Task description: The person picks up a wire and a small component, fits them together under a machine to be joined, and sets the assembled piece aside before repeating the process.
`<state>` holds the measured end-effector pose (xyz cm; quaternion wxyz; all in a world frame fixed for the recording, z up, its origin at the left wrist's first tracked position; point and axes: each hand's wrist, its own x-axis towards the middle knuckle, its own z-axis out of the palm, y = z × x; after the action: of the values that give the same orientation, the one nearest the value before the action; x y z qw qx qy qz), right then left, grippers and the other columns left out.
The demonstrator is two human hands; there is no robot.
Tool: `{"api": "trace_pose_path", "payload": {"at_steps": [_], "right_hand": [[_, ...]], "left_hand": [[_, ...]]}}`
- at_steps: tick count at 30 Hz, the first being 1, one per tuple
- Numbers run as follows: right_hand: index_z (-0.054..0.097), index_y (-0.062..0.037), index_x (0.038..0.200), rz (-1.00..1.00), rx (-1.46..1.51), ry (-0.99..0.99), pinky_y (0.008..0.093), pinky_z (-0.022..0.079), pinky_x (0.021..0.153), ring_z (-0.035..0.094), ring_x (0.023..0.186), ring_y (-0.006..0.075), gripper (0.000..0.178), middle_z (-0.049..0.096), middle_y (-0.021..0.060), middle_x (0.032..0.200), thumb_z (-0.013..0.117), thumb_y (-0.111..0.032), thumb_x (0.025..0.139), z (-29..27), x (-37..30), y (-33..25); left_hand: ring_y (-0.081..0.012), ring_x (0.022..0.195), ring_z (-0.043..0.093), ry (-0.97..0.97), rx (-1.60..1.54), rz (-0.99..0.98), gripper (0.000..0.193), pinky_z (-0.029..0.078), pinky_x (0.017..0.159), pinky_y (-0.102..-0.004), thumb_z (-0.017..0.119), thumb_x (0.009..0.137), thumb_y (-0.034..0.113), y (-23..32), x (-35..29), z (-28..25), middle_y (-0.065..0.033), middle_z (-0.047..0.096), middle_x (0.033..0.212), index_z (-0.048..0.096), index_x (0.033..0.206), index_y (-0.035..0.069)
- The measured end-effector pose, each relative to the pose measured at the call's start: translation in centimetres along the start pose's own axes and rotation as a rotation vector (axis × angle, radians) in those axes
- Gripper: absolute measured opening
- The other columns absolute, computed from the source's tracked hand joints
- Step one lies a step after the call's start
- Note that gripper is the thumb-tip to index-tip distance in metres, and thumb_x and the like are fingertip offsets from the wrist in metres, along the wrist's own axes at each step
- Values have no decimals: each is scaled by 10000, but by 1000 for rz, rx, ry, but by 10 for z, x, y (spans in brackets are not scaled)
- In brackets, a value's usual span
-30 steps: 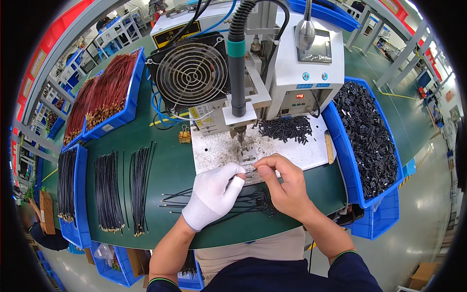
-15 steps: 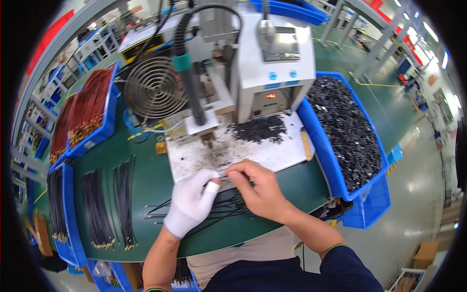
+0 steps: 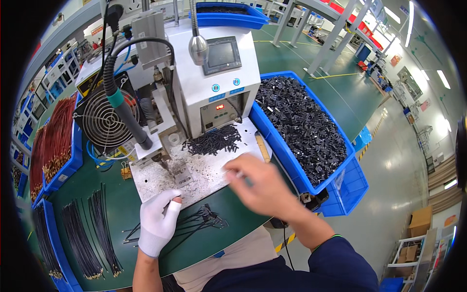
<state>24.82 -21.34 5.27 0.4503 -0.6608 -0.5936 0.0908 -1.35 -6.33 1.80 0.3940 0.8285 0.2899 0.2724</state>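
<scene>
My left hand (image 3: 158, 221), in a white glove with bare fingertips, pinches near the front edge of the white work plate (image 3: 206, 177). What lies in that pinch is hidden. Black wires (image 3: 187, 226) with black connector ends lie on the green table just right of it and partly beneath. My right hand (image 3: 260, 187), bare and smeared by motion, hovers over the right part of the plate; its fingers are too blurred to read. Short black tube pieces (image 3: 214, 140) lie heaped on the plate, below a white bench machine (image 3: 216, 63) with a small screen.
A blue bin of black plastic parts (image 3: 301, 126) stands right of the plate. Bundles of black wires (image 3: 82, 238) lie at the left, near a blue bin of red wires (image 3: 58, 131). A round fan guard (image 3: 108, 119) and a black hose (image 3: 129, 117) flank the machine.
My hands have come apart: the right has moved away from the left, toward the bin of black parts. The left stays pinched. The whole view has turned to the right.
</scene>
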Motion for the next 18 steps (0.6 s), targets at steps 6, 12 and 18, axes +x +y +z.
{"api": "trace_pose_path", "payload": {"at_steps": [6,12,18], "right_hand": [[846,-37,1145,286,-890,150,510,608,990,721,1130,407,179,757,165,1127,799,-124,996,-131,-23,51],[826,-2,1145,361,-860,163,508,588,1002,718,1152,399,187,738,179,1126,813,-32,961,-152,-54,89],[769,31,1136,316,-573,281,430,609,837,765,897,316,222,769,170,989,853,41,931,-128,-26,55]], "left_hand": [[-178,692,661,26,-53,-85,192,532,678,-327,765,1074,98,-3,-4,-3,-143,746,848,791,1232,-9],[-214,669,667,15,-27,-76,148,532,669,-341,762,1072,119,-6,1,1,-131,710,791,794,1171,13],[-336,725,744,64,72,14,130,575,702,-417,780,1055,152,-5,2,-3,-170,753,833,811,1088,30]]}}
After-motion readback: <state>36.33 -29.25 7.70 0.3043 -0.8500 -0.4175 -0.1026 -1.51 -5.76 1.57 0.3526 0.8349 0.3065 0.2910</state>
